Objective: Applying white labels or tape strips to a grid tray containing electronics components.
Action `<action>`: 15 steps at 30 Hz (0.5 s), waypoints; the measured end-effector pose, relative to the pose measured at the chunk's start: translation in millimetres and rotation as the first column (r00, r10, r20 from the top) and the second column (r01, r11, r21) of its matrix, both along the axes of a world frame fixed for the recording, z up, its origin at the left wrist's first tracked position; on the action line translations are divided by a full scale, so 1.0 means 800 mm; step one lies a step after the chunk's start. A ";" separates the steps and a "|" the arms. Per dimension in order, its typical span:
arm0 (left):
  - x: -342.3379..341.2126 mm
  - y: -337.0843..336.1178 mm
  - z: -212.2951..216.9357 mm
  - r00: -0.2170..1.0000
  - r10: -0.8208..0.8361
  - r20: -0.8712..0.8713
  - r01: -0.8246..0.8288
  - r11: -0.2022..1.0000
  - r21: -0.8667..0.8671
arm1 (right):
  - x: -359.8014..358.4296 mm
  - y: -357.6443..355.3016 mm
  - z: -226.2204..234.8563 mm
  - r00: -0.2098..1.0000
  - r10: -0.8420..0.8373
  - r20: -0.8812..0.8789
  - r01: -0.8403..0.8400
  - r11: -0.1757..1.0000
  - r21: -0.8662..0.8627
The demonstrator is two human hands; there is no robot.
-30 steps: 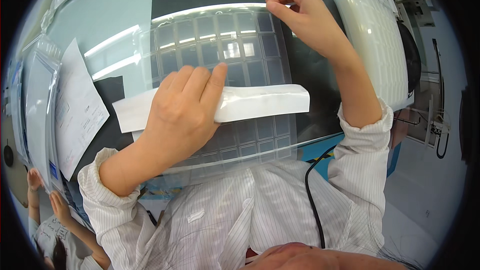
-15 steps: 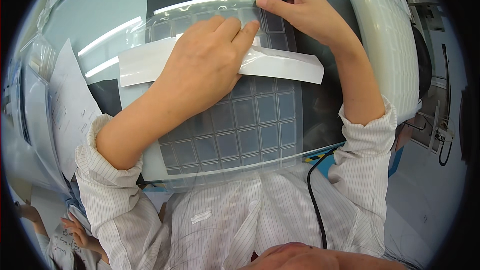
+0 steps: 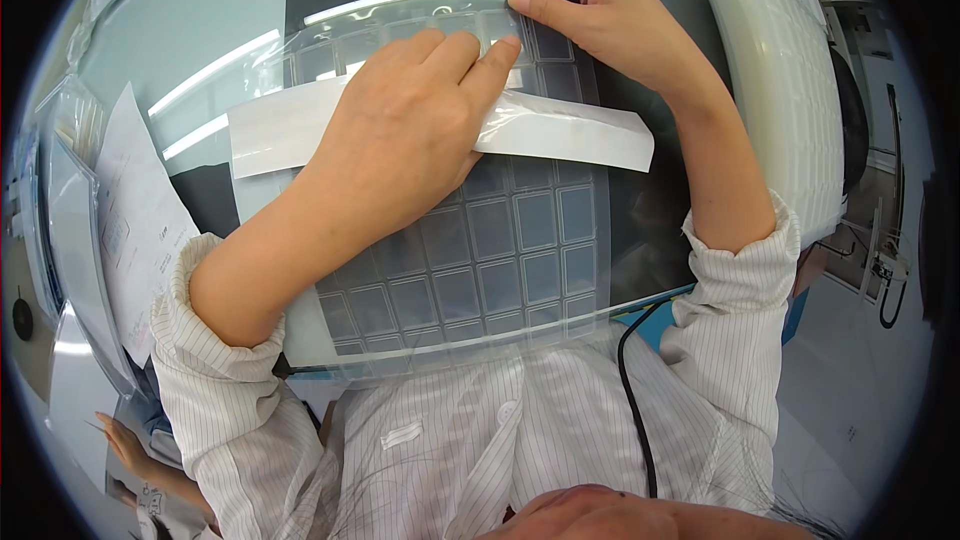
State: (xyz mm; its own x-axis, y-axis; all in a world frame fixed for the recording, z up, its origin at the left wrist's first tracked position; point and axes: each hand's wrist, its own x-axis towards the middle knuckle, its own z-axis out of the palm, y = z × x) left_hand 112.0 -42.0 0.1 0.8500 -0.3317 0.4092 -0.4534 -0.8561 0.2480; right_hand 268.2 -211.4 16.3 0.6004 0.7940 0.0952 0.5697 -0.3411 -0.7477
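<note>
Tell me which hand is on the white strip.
The person's left hand, across the middle of the white strip. The right hand pinches at the clear sheet beyond it; the co-worker's hand is away at lower left.

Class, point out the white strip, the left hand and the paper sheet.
White strip (image 3: 575, 130), head view: its right part.
Left hand (image 3: 408, 105), head view: its back.
Paper sheet (image 3: 143, 230), head view: its middle.

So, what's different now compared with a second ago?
The left hand has moved the long, glossy white strip away from the body across the transparent gridded plastic sheet, baring more near cells. At lower left, one co-worker's hand shows where two did. The right hand stayed pinched at the sheet's far edge; the left kept its grip on the strip.
</note>
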 end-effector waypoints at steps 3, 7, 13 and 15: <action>-0.001 0.000 0.000 1.000 -0.001 0.012 0.001 1.000 -0.007 | -0.001 0.000 0.004 1.000 0.016 -0.010 -0.016 1.000 0.010; -0.003 0.000 0.000 0.999 0.010 -0.030 -0.011 1.000 -0.021 | -0.002 0.002 0.001 0.994 0.027 0.108 -0.026 1.000 -0.015; -0.003 0.000 -0.003 0.999 0.021 -0.050 -0.023 0.999 -0.039 | -0.006 0.002 -0.006 0.998 -0.003 -0.059 0.007 0.998 0.061; -0.003 0.000 -0.003 0.999 0.019 -0.040 -0.021 0.999 -0.045 | -0.003 -0.002 -0.009 0.994 0.019 -0.103 -0.010 0.996 0.092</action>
State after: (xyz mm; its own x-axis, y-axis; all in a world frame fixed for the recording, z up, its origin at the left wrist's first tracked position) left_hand 109.6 -42.3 -2.4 0.8721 -0.2965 0.3893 -0.4256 -0.8521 0.3045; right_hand 266.0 -212.6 8.8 0.5993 0.7935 0.1057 0.4917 -0.2606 -0.8309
